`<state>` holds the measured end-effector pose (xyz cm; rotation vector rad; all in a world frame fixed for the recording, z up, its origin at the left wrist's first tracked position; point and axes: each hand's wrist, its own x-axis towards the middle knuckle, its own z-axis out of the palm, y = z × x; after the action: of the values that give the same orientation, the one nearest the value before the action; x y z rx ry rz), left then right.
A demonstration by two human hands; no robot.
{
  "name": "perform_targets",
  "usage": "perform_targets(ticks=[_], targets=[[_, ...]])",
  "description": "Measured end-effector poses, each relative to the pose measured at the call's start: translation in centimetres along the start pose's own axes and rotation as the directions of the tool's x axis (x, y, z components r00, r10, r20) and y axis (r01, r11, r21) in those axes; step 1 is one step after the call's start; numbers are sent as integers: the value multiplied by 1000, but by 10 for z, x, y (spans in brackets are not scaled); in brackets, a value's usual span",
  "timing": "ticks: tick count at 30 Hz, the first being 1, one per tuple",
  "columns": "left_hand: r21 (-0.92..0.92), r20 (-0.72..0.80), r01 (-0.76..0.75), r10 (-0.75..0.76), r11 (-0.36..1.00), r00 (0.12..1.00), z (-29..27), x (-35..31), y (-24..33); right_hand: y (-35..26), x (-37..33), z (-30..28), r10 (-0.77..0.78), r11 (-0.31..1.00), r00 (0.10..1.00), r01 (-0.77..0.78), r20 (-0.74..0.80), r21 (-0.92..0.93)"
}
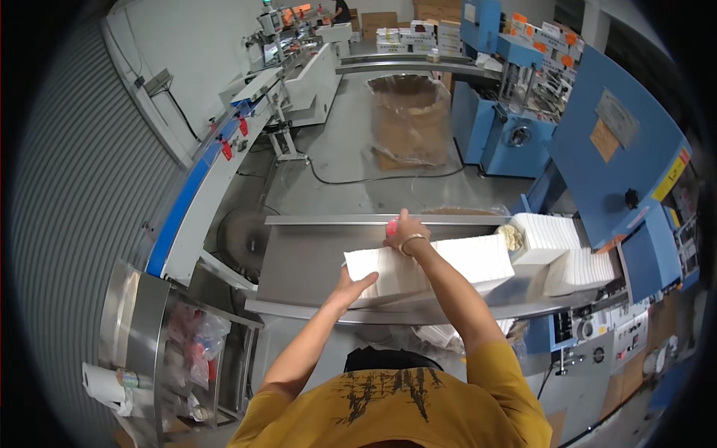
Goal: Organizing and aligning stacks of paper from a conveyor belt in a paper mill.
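Note:
A long row of white folded paper (pixel 463 261) lies on a metal trough-like table in front of me. My left hand (pixel 349 290) grips its left end, with the thumb over the near face and the other fingers at the end. Across the row reaches my right arm, a bracelet at its wrist. Beyond the paper, my right hand (pixel 407 230) is closed at a small round pink-red thing (pixel 391 227), whose kind I cannot make out. Further right on the same metal table (pixel 299 257) are two more rows of white folded paper (pixel 549 237) and a pale yellowish roll-like thing (pixel 511 237).
Blue machinery (pixel 620 134) stands close on the right. Along the left runs a conveyor with a blue belt (pixel 183 213). A large plastic-lined carton (pixel 409 119) is on the floor ahead. A metal cart (pixel 142 336) with plastic bags stands at lower left. Far off, another person (pixel 341 11) is partly visible.

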<state>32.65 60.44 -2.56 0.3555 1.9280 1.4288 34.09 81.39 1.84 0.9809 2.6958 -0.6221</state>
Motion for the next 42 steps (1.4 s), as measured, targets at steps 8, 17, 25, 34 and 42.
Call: perform_targets(ticks=[8, 17, 25, 34, 42], targets=[[40, 26, 39, -40, 998, 999, -14, 2, 18, 24, -50, -36, -193, 851, 410, 523, -891, 56], [21, 73, 24, -26, 999, 997, -13, 13, 18, 212, -170, -85, 315, 948, 752, -269, -579, 167], [81, 53, 31, -35, 996, 998, -8, -3, 22, 325, -119, -63, 442, 897, 797, -394, -412, 199], [-31, 111, 64, -60, 997, 992, -23, 6, 13, 284, -52, -53, 172, 898, 945, -35, -277, 438], [6, 164, 153, -152, 988, 975, -35, 4, 25, 265, -33, 4, 16, 861, 995, 38, -100, 508]])
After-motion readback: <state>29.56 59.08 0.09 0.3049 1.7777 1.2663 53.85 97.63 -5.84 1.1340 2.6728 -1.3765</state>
